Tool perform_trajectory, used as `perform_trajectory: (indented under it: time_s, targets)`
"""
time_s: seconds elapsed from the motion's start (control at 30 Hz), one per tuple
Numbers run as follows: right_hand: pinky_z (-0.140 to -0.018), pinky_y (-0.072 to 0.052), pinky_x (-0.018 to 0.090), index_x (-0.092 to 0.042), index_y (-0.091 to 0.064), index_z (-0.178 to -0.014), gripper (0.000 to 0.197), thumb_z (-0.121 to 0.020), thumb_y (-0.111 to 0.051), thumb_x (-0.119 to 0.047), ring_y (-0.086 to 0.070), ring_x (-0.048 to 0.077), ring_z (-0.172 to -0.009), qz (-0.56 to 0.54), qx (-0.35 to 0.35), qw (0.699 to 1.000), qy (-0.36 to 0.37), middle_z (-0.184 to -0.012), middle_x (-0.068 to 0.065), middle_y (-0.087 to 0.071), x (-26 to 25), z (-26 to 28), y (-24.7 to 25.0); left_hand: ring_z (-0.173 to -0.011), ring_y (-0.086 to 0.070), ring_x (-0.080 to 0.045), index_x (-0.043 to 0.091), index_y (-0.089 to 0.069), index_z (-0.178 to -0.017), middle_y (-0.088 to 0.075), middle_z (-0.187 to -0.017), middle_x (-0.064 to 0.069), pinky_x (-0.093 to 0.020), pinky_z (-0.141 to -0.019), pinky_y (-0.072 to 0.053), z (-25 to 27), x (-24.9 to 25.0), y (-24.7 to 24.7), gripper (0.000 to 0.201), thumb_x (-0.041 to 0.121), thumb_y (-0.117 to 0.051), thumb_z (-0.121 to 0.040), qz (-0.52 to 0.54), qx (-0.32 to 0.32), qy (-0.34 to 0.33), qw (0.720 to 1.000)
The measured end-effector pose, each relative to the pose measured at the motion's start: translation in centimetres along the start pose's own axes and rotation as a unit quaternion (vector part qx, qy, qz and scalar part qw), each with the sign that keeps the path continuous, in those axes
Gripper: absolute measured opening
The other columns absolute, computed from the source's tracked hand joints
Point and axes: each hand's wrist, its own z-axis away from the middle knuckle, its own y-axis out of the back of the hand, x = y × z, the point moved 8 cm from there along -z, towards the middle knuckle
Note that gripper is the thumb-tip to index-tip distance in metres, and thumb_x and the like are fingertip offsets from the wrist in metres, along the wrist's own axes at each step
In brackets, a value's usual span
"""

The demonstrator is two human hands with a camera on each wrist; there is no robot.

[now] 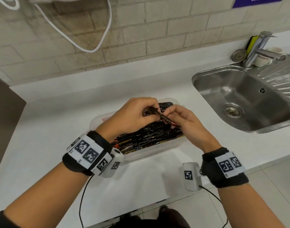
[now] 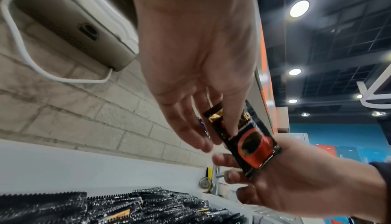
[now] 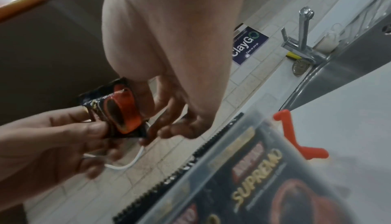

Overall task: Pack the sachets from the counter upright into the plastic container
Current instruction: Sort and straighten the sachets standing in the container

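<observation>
Two wrist bands with coded markers were seen nearest the head camera, one on each forearm, each with a white camera block and a black cable.

Beyond them, both hands were held together above the container (image 1: 159, 153), which rested on the white counter (image 1: 47, 132). The left hand (image 1: 132, 116) was curled, thumb and fingers pinching the upper part of one sachet (image 1: 159, 116). The right hand (image 1: 185, 122) was curled likewise and pinched the lower end of the same sachet. The sachet was thus held between the two hands, slanted, clear of the packed rows below.

In the left wrist view the sachet (image 2: 252, 145) was seen face on: black, with a red cup printed on it and a gold corner. The left fingers (image 2: 234, 115) lay across its upper half; the right hand (image 2: 296, 182) was seen behind its lower end. In the right wrist view the sachet (image 3: 118, 110) appeared bowed between the left hand (image 3: 52, 142) and the right fingers (image 3: 167, 103).

The container was clear plastic and was filled with black sachets (image 1: 151, 135) set on edge, serrated tops up, in close rows. Through its wall in the right wrist view a label reading SUPREMO was read on one pack (image 3: 243, 185); that part of the picture was blurred.

Farther right, a steel sink (image 1: 236, 96) was set into the counter, with a tap (image 1: 259, 50) behind it. A tiled wall (image 1: 141, 30) was recorded at the back, with a white cable (image 1: 85, 38) looped across it.
</observation>
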Motion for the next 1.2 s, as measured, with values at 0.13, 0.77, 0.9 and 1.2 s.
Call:
perform_trajectory:
  time_s: [0.13,0.77,0.9,1.2]
  targets:
    - [-0.084,-0.042,0.022,-0.027,-0.071,-0.084,0.036,-0.092,-0.057,0.005,-0.059,0.008,-0.092,0.180,0.087,0.978,0.062,-0.090,-0.005,-0.068,-0.1,0.5,2.5,-0.069,-0.057,-0.007,0.031,-0.065,-0.084,-0.064,-0.074,0.012,-0.029,-0.065,-0.045,0.3,-1.4,-0.4,0.011,0.029,-0.074,-0.090,-0.017,-0.036,0.039,0.998]
    - [-0.115,-0.024,0.041,-0.032,-0.071,-0.077,0.034,-0.096,-0.056,-0.008,-0.027,0.017,-0.127,0.354,0.006,0.935,0.005,-0.121,-0.008,-0.050,2.4,-0.4,2.6,-0.063,-0.053,-0.003,0.035,-0.051,-0.088,-0.056,-0.070,0.014,-0.031,-0.059,-0.044,0.5,-2.0,-3.1,0.020,0.030,-0.070,-0.093,-0.130,-0.057,0.059,0.988]
    - [-0.113,-0.021,0.031,-0.030,-0.072,-0.074,0.038,-0.095,-0.054,-0.003,-0.029,0.015,-0.125,0.327,0.019,0.945,-0.004,-0.120,-0.005,-0.053,2.5,-0.3,2.7,-0.063,-0.051,-0.004,0.031,-0.052,-0.090,-0.055,-0.071,0.013,-0.032,-0.059,-0.042,0.6,-2.1,-3.3,0.016,0.030,-0.068,-0.094,-0.160,-0.064,0.069,0.983]
    - [-0.102,-0.017,0.019,-0.044,-0.071,-0.068,0.056,-0.094,-0.047,-0.001,-0.029,0.010,-0.116,0.314,0.018,0.949,0.000,-0.113,-0.004,-0.052,2.2,-0.4,2.6,-0.081,-0.057,-0.017,0.032,-0.054,-0.097,-0.058,-0.081,0.014,-0.036,-0.068,-0.048,1.1,-2.6,-5.1,0.015,0.034,-0.068,-0.091,-0.196,-0.112,0.093,0.970]
